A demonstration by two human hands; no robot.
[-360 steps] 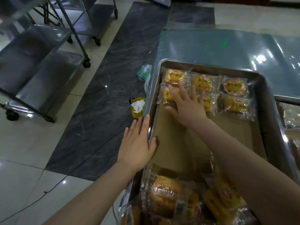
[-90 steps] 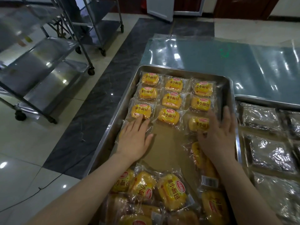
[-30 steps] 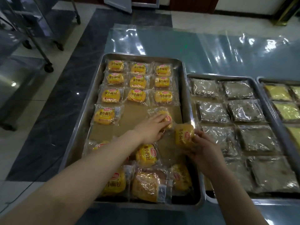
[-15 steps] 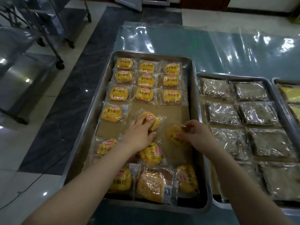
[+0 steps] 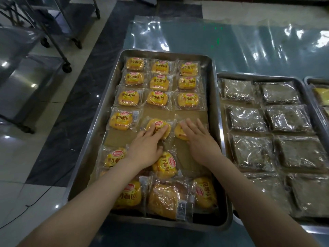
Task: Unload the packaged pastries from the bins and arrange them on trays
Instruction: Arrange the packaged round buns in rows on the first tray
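Note:
A steel tray (image 5: 214, 107) lined with brown paper holds yellow packaged buns in rows of three at its far end. In the fourth row a bun (image 5: 121, 120) lies at the left. My left hand (image 5: 145, 148) rests with straight fingers on the middle bun (image 5: 157, 124) of that row. Beside it, my right hand (image 5: 201, 141) lies flat on the right bun (image 5: 179, 133), covering most of it. Several loose buns (image 5: 165, 166) lie unsorted at the near end of the tray.
A second tray (image 5: 219, 77) to the right holds dark pastries in clear wrap. A third tray (image 5: 307, 81) shows at the far right edge. The table (image 5: 231, 41) is covered with shiny plastic film. Steel wheeled racks (image 5: 58, 38) stand on the floor at left.
Both hands have pushed their buns forward and flattened onto them, side by side in the fourth row. The right hand, pinching its bun half a second ago, now lies flat on it.

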